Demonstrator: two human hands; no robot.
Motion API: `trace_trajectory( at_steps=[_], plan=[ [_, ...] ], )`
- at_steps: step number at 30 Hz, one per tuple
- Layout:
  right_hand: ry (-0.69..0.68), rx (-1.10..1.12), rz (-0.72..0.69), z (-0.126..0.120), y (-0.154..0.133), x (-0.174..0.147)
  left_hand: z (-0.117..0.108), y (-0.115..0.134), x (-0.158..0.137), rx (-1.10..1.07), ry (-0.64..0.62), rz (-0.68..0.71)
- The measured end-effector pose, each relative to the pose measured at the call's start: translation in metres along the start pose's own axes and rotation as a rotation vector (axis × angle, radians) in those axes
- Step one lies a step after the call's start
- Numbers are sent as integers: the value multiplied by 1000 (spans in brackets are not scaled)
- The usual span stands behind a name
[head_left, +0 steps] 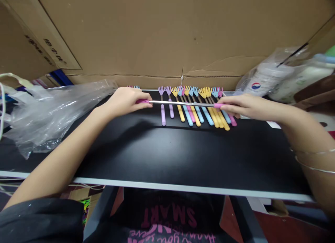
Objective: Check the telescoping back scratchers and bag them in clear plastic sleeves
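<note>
Left hand: fingers closed on the pink end of an extended back scratcher, at the far left of the black tabletop.
Right hand: fingers pinched round the pink handle end of the same scratcher.
Extended back scratcher: thin metal rod held level between the two hands, stretched crosswise just above the row.
Row of scratchers: purple, yellow, blue and pink pieces lying side by side near the table's far edge, claw heads toward the cardboard wall.
Plastic bag: clear, crumpled, beside the left forearm.
Wrapped bottles: at the far right, behind the right hand.
Bangles: thin, on the right wrist.
</note>
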State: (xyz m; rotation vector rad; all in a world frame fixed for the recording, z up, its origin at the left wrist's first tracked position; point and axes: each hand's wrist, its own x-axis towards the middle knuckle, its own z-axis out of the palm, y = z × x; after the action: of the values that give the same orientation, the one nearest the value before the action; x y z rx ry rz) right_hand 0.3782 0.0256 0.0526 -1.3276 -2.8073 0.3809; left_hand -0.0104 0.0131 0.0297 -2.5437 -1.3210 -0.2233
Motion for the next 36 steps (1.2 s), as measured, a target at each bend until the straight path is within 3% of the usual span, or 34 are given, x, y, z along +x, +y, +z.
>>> trace_trajectory(
  at_steps=[5, 10, 15, 20, 24, 29, 32, 36],
  plan=[
    [-22, -58, 79, 2, 2, -3, 0, 7, -2, 36, -85, 8],
    [97, -333, 129, 22, -3, 8, 8, 13, 0, 207, 59, 44],
    [329, -535, -24, 55, -33, 16, 19, 39, -1, 244, 233, 187],
    [389, -552, -151, 76, -61, 15, 26, 66, -5, 191, 310, 296],
    [409, -471, -201, 73, -60, 13, 27, 70, -6, 95, 217, 246],
    [310, -394, -223, 50, -57, 6, 8, 63, -3, -71, -14, 173],
    [210, -254, -198, 26, -44, 1, -7, 42, -2, -228, -128, 122],
    [67, -73, -66, 2, -12, -3, -15, 7, -1, -384, -296, 32]
  ],
)
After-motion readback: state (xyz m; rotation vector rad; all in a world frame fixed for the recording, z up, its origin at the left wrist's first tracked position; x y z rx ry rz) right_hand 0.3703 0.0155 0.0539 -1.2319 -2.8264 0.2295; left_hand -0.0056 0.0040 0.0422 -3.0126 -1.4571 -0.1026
